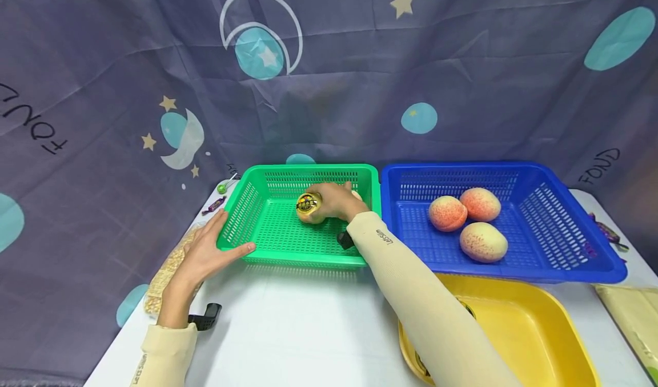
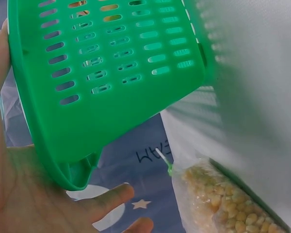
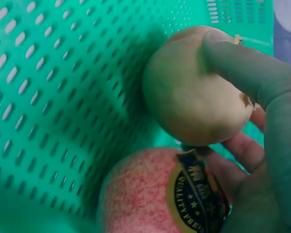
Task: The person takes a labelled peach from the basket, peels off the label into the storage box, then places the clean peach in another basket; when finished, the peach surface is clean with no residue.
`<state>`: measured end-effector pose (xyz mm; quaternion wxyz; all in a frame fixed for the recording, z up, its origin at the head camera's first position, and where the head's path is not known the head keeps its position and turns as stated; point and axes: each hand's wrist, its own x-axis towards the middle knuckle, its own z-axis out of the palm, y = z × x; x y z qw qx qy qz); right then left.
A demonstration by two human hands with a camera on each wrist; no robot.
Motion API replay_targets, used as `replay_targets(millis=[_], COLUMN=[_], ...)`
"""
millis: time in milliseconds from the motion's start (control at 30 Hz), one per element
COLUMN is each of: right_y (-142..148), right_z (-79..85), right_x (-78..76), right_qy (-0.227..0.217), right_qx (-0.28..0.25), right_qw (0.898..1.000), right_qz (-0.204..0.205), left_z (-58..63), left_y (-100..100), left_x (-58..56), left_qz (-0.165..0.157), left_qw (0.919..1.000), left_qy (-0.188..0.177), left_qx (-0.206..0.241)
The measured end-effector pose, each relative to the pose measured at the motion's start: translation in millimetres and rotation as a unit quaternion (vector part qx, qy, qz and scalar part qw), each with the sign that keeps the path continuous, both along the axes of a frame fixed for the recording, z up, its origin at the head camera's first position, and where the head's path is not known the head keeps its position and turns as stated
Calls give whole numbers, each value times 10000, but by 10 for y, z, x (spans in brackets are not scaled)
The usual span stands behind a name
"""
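In the green basket [image 1: 303,256], my right hand [image 1: 331,200] grips a pale round fruit [image 3: 194,92], thumb on top and fingers beneath it. A black-and-gold sticker [image 1: 307,203] shows on it in the head view. Below it in the right wrist view lies a pinkish-red speckled fruit [image 3: 140,194], also with a black-and-gold sticker; my hand mostly hides this one in the head view. My left hand [image 1: 205,256] holds nothing, its fingers spread beside the basket's left front corner, thumb pointing over the rim. Three peaches [image 1: 483,242] sit in the blue basket [image 1: 514,273].
A yellow basin [image 1: 534,318] stands in front of the blue basket, partly behind my right sleeve. Left of the green basket are a bag of corn kernels [image 1: 167,273], a wrapped candy [image 1: 213,205] and a green lollipop [image 1: 222,188]. A beige package [image 1: 629,313] lies far right.
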<state>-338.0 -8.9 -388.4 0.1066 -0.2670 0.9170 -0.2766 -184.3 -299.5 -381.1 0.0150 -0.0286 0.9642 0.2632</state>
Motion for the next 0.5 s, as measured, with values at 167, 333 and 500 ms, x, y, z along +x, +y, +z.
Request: replay_targets(millis=[167,333,500], right_y=[-33,-71,-98], right_z=[25,71,71], right_x=[43,101,174], right_qy=[241,139,-486], right_qx=[333,553,210], right_qw=[9981,9937,9861], right_qz=[463,962,1573], left_z=[-10,-12,-5], left_y=[-5,0,2], left_x=[-8,-22,-16], left_qz=[-12,-24,-5], left_qw=[10000,10000,10000], left_qy=[-2,12,-10], left_qx=[-36,-79,-85])
